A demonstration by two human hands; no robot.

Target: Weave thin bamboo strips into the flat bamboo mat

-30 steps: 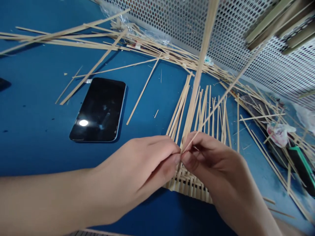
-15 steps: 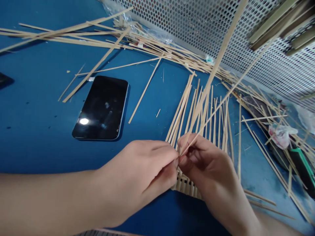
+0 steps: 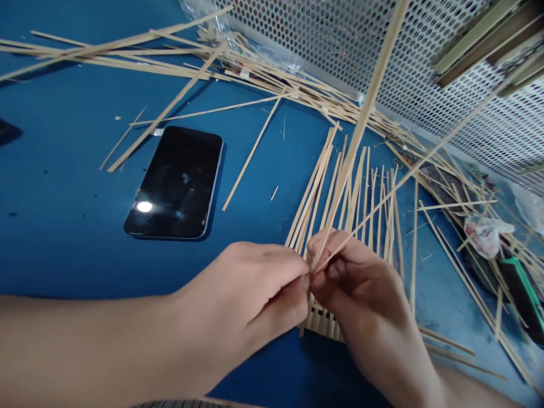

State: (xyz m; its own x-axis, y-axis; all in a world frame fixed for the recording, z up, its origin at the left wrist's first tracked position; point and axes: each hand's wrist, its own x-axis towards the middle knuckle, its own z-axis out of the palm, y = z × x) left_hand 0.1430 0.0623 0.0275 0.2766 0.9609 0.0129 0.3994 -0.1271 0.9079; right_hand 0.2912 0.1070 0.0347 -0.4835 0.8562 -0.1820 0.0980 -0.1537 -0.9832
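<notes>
Two long pale bamboo strips spread upward in a V from between my fingertips: a wider strip [image 3: 369, 102] and a thinner strip [image 3: 429, 153]. My left hand [image 3: 263, 289] is closed in a pinch at their lower end. Against it, my right hand [image 3: 365, 306] pinches the same spot with thumb and forefinger. Below and behind both hands lies a partly woven bamboo piece [image 3: 325, 326]. Its upright strips [image 3: 310, 192] fan away from me over the table. My hands hide the middle of the weave and the exact point of the grip.
A black-screened phone [image 3: 178, 181] lies on the blue table [image 3: 63, 226]. Loose bamboo strips [image 3: 263, 79] pile along a perforated metal panel [image 3: 340, 51]. At right are a black-and-green tool handle [image 3: 521, 292] and a crumpled plastic wrapper [image 3: 487, 235].
The wider strip has swung slightly left at its top and the thinner one leans further right, widening the V. Both hands stay pinched together in nearly the same place.
</notes>
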